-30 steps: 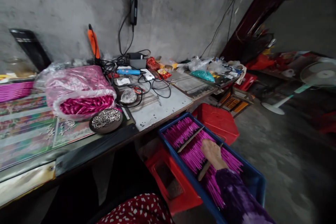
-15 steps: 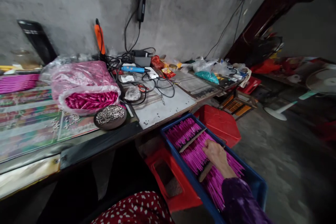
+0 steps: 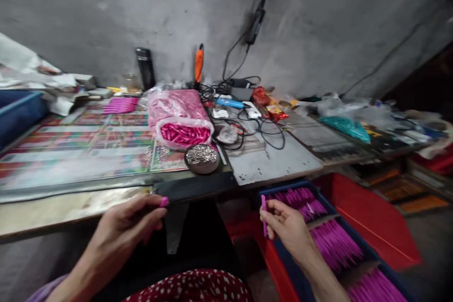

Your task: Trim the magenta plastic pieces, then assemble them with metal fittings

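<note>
My left hand (image 3: 129, 224) is closed in front of the table edge. A pink-purple tip (image 3: 163, 202) shows at its fingertips. More pink shows below the thumb, and the rest of what it holds is hidden. My right hand (image 3: 286, 224) pinches a slim purple stick (image 3: 264, 215), much like a pen barrel, held nearly upright. Beneath and beside that hand stands a blue crate (image 3: 384, 271) packed with rows of similar purple sticks (image 3: 334, 245). On the table, a dark bowl (image 3: 203, 167) of small silver metal parts sits by an open plastic bag (image 3: 177, 104) of shiny magenta pieces.
Red stools (image 3: 368, 219) stand around the crate. A stack of purple sticks (image 3: 120, 104) lies further back on the table, and a blue bin (image 3: 23, 111) stands far left. Cables (image 3: 272, 139), a blue tool (image 3: 230, 103) and a teal bag (image 3: 345, 127) occupy the right side.
My right hand has lifted out of the crate with a purple stick. My left hand has come into view. The camera has turned left.
</note>
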{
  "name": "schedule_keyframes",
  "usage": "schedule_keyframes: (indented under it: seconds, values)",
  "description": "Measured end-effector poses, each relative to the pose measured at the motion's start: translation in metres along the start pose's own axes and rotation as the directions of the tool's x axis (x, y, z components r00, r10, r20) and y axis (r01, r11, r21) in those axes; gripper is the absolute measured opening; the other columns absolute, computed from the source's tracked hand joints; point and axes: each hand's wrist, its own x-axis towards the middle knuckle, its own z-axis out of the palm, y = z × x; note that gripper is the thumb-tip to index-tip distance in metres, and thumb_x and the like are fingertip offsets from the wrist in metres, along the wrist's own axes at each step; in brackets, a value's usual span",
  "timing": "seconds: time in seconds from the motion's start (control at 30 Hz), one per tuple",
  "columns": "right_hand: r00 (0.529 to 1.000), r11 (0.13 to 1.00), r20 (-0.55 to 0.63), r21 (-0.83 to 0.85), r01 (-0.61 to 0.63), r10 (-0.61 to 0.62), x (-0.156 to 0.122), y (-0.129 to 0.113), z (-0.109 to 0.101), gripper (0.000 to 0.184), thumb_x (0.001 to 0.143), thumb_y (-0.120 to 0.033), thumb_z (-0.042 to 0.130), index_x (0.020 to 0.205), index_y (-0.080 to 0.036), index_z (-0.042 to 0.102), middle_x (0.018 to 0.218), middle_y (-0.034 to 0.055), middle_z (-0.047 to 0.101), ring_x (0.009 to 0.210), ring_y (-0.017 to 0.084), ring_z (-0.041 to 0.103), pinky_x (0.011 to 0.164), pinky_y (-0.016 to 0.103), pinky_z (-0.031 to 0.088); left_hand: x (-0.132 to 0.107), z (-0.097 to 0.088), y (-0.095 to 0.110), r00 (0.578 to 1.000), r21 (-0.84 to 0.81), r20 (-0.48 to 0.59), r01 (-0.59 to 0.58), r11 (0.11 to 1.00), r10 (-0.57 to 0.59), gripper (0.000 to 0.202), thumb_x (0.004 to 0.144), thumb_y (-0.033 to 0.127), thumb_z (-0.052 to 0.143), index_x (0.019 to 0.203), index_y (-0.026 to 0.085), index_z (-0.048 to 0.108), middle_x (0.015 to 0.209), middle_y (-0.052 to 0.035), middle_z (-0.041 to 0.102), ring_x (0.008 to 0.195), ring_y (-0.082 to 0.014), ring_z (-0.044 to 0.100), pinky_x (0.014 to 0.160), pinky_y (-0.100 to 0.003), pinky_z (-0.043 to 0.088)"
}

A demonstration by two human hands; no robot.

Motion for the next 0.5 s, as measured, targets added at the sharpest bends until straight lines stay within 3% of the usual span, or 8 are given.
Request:
schedule_keyframes:
  seconds: [0.13,0.33,0.5]
  values:
    - [0.989,0.996,0.137,0.082,0.039,-0.05,0.003,-0.031,0.046,0.041,0.083,-0.058,0.066,0.085,-0.017,0.061,0.054,-0.003,0.055,0.042,0.011,0.05,0.045,0.021,0.039,0.003,0.024,0.002,0.977,-0.149,0.209,0.081,0.985,-0.049,0.054,0.07,0.063,0.078,0.087,0.012,0.069,0.06,-0.002,0.064,0.044,-0.0087,0.049,0.042,-0.018,0.037]
    - [0.917,0.963,0.381,0.268,0.013,-0.119,-0.012,-0.074,0.101,0.034,0.088,-0.051,0.07,0.085,-0.017,0.064,0.067,-0.003,0.056,0.046,0.008,0.051,0.044,0.018,0.043,0.002,0.033,-0.002,0.957,-0.38,0.274,0.198,0.904,-0.094,0.05,0.066,0.056,0.084,0.077,0.012,0.066,0.058,-0.0026,0.063,0.045,-0.0085,0.05,0.044,-0.019,0.041]
    - [0.881,0.924,0.455,0.379,-0.058,-0.132,-0.021,-0.084,0.127,0.045,0.089,-0.053,0.071,0.119,-0.019,0.065,0.078,0.0029,0.068,0.057,0.013,0.059,0.046,0.019,0.049,-0.001,0.032,-0.012,0.959,-0.489,0.269,0.22,0.844,-0.095,0.045,0.066,0.049,0.087,0.076,0.011,0.068,0.055,-0.0016,0.063,0.044,-0.0088,0.051,0.045,-0.019,0.042]
